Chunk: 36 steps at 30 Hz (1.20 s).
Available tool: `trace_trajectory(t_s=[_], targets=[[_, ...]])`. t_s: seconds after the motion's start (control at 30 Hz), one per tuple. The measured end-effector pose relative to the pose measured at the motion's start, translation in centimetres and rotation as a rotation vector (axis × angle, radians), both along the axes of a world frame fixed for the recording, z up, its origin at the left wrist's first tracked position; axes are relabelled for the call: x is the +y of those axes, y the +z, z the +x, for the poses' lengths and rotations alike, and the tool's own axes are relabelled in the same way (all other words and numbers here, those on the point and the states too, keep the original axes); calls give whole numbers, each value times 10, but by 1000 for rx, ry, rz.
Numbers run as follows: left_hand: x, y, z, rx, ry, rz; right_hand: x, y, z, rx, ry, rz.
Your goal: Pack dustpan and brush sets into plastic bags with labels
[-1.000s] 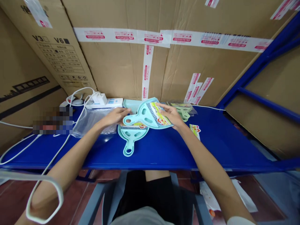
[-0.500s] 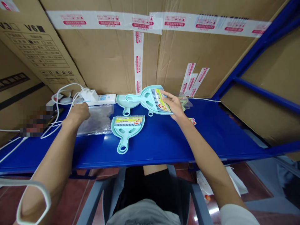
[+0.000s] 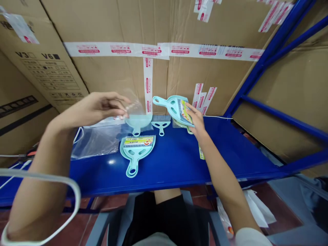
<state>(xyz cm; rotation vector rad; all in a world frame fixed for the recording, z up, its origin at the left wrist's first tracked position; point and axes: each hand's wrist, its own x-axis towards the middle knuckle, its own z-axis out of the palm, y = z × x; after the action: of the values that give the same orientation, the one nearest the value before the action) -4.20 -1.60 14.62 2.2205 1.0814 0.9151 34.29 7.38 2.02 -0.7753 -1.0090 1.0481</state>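
Note:
My right hand (image 3: 196, 119) grips a mint-green dustpan and brush set (image 3: 175, 106) by its bristle end, over a yellow label card; its handle points left. My left hand (image 3: 107, 107) is raised, fingers pinched on a clear plastic bag (image 3: 134, 102) that hangs thin and blurred. Below lies another dustpan and brush set (image 3: 136, 150) with a yellow label, handle toward me. Behind the bag sits a loose dustpan (image 3: 138, 123), and right of it a small brush (image 3: 161, 124) with grey bristles.
Flat clear plastic bags (image 3: 98, 140) lie on the blue table (image 3: 169, 167) at left, near white cables. A yellow card (image 3: 201, 152) is by my right forearm. Cardboard (image 3: 115, 75) walls the back, a blue metal frame (image 3: 258, 68) the right. A white cable (image 3: 74, 186) loops across my left arm.
My left hand has risen and moved right from the bag pile, bringing a clear plastic bag. My right hand has shifted the dustpan set slightly right, uncovering the small brush. The view has tilted.

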Motion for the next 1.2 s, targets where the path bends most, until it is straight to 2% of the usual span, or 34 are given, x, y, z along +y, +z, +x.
trace_trajectory(t_s=[0.1,0.2,0.27,0.33,0.4,0.5,0.63,0.77,0.87,1.03,1.2], targets=[[2,6,43,102,-152,-230,3,5,11,22,-13,21],[22,-7,73,303,-412,-219,1,10,17,4,-19,43],[44,-22,79,405,-513,-188,-2,12,19,-45,-22,70],[67,-37,76,472,-504,-194,-5,12,20,-143,-24,107],[87,-49,67,563,-427,-235,-7,11,20,-282,-16,145],[105,-62,51,689,-355,-331,-8,8,19,-510,2,210],[109,-77,51,703,-404,-417,-5,4,19,-686,-9,259],[103,-91,72,733,-416,-356,-4,4,24,-764,-25,250],[97,-89,80,718,-437,-285,-7,7,27,-785,-8,259],[83,-65,74,561,-543,-157,-20,14,20,-757,128,197],[67,-54,74,628,-470,-25,-30,20,10,-709,205,142]])
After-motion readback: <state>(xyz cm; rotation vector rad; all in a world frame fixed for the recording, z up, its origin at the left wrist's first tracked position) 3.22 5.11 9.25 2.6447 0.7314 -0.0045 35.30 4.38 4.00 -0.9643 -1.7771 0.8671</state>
